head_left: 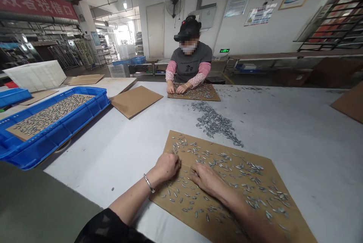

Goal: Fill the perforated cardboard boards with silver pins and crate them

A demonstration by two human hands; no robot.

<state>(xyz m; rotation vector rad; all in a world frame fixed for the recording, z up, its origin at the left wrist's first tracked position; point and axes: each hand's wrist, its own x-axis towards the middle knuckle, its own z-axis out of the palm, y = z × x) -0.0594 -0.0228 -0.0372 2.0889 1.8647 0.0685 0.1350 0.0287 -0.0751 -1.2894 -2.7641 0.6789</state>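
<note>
A brown cardboard sheet (pixel 198 205) lies in front of me, strewn with small grey metal pieces (pixel 225 156), slim and pointed like leaves. Over its left edge, my left hand (pixel 167 165) is closed, knuckles up, with a silver bangle on the wrist. My right hand (pixel 205 176) rests low over the middle of the sheet, fingers curled down and pressed together. Whatever either set of fingertips pinches is hidden or too small to make out. Single pieces lie spread out near both hands, while clusters sit farther right.
Beyond my sheet is a loose heap of pieces (pixel 215 120) on the white table (pixel 107 152). Opposite, a person (pixel 190 57) handles pieces on another cardboard (pixel 210 93). At left stand a blue tray (pixel 65 139) holding piece-covered cardboard and a white crate (pixel 36 74). A bare cardboard (pixel 137 101) lies between.
</note>
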